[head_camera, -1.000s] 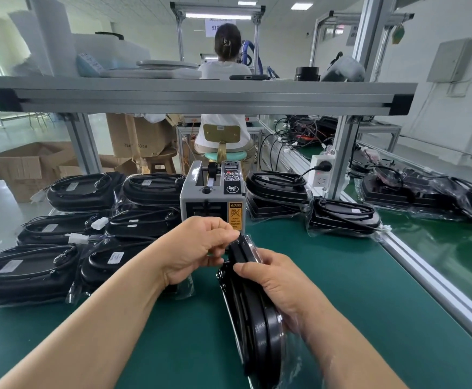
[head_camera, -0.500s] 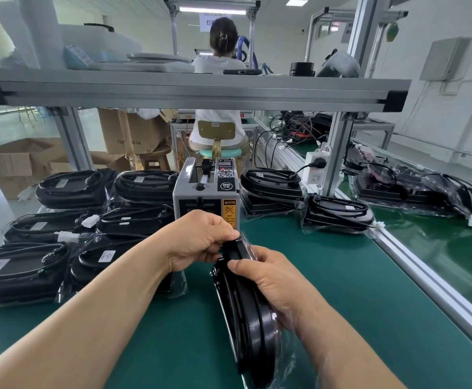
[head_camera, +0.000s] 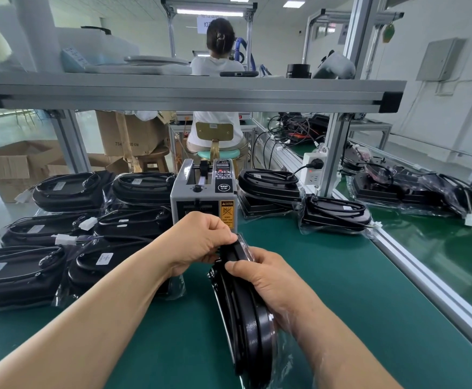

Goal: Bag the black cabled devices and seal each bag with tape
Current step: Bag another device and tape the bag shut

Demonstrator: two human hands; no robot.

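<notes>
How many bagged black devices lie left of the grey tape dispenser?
6, in three rows: back left, back right, middle left, middle right, front left, front right. Others may hide beneath.

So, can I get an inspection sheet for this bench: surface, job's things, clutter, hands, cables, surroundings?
Surface: green mat, partly bare.
Job's things: bagged device on edge, in both hands; tape dispenser behind it; more bagged ones in a left stack and a right stack.
Clutter: phone on overhead shelf.
Hands: left hand pinches device's top; right hand grips its edge.
Cables: loose leads behind; plug in socket.
Surroundings: seated person facing away; boxes on floor.
</notes>
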